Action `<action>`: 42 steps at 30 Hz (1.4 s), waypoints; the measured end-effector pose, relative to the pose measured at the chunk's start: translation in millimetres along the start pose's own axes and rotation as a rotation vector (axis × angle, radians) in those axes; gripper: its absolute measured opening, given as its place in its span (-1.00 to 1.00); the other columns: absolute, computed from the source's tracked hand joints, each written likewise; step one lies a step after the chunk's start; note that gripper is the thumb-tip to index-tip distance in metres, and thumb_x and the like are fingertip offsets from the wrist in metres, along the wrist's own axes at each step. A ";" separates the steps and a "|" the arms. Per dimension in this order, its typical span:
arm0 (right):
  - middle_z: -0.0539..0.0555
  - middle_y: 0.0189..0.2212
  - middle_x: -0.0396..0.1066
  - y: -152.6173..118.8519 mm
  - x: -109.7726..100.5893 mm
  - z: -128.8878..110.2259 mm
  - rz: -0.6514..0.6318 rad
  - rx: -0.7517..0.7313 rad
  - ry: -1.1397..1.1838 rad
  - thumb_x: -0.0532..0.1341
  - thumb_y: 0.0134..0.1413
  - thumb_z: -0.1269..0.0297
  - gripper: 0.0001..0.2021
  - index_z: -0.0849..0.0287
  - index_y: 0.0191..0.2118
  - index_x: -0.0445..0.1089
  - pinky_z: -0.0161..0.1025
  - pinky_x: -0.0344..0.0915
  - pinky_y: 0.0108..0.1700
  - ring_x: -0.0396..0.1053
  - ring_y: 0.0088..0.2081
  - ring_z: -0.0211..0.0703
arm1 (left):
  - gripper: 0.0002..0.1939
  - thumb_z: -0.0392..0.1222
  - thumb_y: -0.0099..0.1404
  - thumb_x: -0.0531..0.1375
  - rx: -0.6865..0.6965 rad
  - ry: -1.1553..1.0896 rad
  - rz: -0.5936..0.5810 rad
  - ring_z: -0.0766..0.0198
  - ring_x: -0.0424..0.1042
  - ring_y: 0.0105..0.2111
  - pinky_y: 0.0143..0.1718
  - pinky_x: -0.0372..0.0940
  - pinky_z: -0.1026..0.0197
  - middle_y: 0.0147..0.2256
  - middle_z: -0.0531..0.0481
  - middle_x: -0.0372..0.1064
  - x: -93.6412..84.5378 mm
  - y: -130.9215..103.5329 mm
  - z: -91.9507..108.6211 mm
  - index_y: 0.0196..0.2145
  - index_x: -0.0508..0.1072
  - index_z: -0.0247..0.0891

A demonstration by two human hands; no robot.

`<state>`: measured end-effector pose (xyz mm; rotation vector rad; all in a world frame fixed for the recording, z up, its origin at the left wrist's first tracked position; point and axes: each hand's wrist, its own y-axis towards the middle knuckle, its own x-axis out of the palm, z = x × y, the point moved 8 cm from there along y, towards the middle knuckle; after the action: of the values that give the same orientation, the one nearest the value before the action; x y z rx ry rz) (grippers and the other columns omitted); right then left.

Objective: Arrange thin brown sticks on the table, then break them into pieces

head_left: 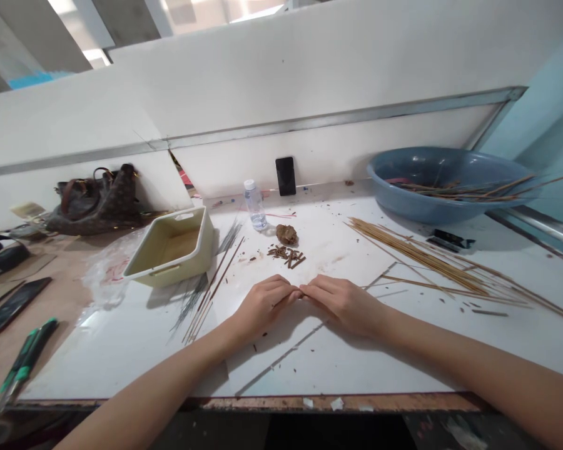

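Note:
My left hand (268, 305) and my right hand (341, 305) meet fingertip to fingertip low over the white board (380, 369). Both are closed in a pinch around something small and dark, mostly hidden by the fingers. Just beyond them lie short brown pieces (291, 256), and behind those a lumpy brown clump (286, 235). Thin brown sticks (221, 274) and grey wires (187, 306) lie left of my left hand. To the right of my right hand is a loose bundle of long tan sticks (417, 259).
A cream basin (169, 274), a handbag (96, 203) and green-handled pliers (28, 356) stand or lie left. At the back are a clear bottle (254, 206) and an upright phone (286, 176). A blue tub (431, 209) holding sticks stands back right.

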<state>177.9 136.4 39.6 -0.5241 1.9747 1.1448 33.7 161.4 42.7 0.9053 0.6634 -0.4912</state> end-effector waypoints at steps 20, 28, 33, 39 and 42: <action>0.03 -0.31 0.45 -3.2 10.9 3.8 -0.093 0.009 -0.185 0.02 0.61 0.32 -0.83 0.17 0.03 0.34 -0.19 0.24 -0.33 0.36 -0.38 -0.14 | -0.67 -0.20 0.66 0.09 -0.014 0.036 -0.117 0.19 0.38 -0.33 -0.28 0.30 0.17 -0.43 -0.02 0.50 6.8 2.9 -1.6 -0.29 0.52 -0.23; 0.13 -0.21 0.57 -1.8 9.7 7.9 -0.013 0.029 -0.115 0.07 0.60 0.24 -0.82 0.18 0.04 0.36 -0.12 0.39 -0.21 0.52 -0.26 -0.06 | -0.73 -0.14 0.59 0.18 -0.152 0.027 -0.037 0.18 0.43 -0.30 -0.29 0.31 0.18 -0.40 -0.01 0.48 -6.9 5.4 -5.9 -0.30 0.52 -0.21; 0.20 -0.14 0.57 -0.4 3.1 5.1 -0.007 0.019 -0.110 0.11 0.57 0.15 -0.71 0.23 0.18 0.31 -0.08 0.43 -0.18 0.54 -0.18 0.02 | -0.70 -0.14 0.63 0.12 -0.076 0.015 -0.035 0.19 0.42 -0.34 -0.33 0.32 0.18 -0.42 -0.02 0.47 -5.3 6.1 1.3 -0.28 0.53 -0.21; 0.12 -0.25 0.51 1.4 5.5 1.6 -0.027 -0.020 -0.141 0.07 0.59 0.26 -0.82 0.19 0.09 0.36 -0.10 0.37 -0.24 0.46 -0.26 -0.03 | -0.68 -0.16 0.64 0.12 0.003 0.048 -0.038 0.20 0.36 -0.38 -0.36 0.29 0.18 -0.46 0.01 0.45 -0.3 6.5 5.2 -0.32 0.48 -0.20; 0.21 -0.14 0.54 1.6 6.4 -1.1 -0.011 -0.034 -0.125 0.08 0.57 0.33 -0.78 0.24 0.18 0.32 -0.02 0.42 -0.10 0.49 -0.13 0.05 | -0.61 -0.12 0.67 0.03 -0.049 0.048 -0.069 0.18 0.37 -0.36 -0.31 0.31 0.15 -0.45 0.00 0.45 1.0 4.8 1.2 -0.32 0.47 -0.19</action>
<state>172.5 136.5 35.7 -0.4683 1.8462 1.1777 37.9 162.9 45.2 0.8520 0.7493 -0.5137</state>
